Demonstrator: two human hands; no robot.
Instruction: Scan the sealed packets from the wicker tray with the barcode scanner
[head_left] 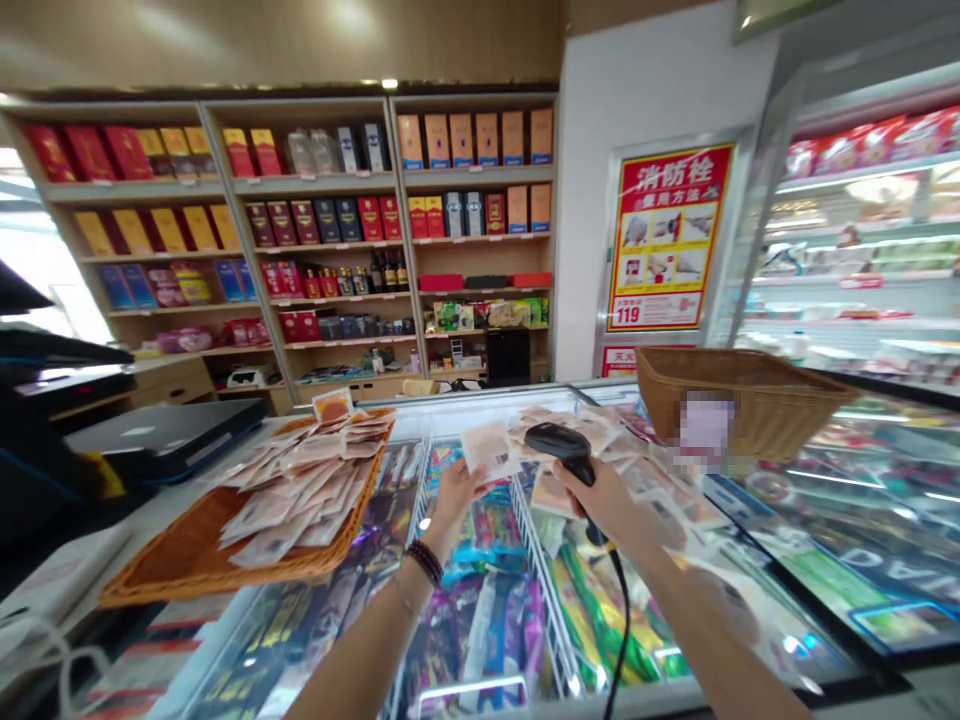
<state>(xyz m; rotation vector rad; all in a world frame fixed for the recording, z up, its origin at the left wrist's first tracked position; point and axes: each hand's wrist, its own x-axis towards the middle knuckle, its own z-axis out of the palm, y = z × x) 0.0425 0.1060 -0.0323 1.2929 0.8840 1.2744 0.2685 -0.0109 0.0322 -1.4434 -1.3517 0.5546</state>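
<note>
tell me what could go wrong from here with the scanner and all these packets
The cable hanging from the scanner in the right hand could snag near the right forearm.

The packet in the left hand is close to similar loose packets, so they might get mixed up.

Packets heaped loosely in the orange tray might slide if it is bumped.
</note>
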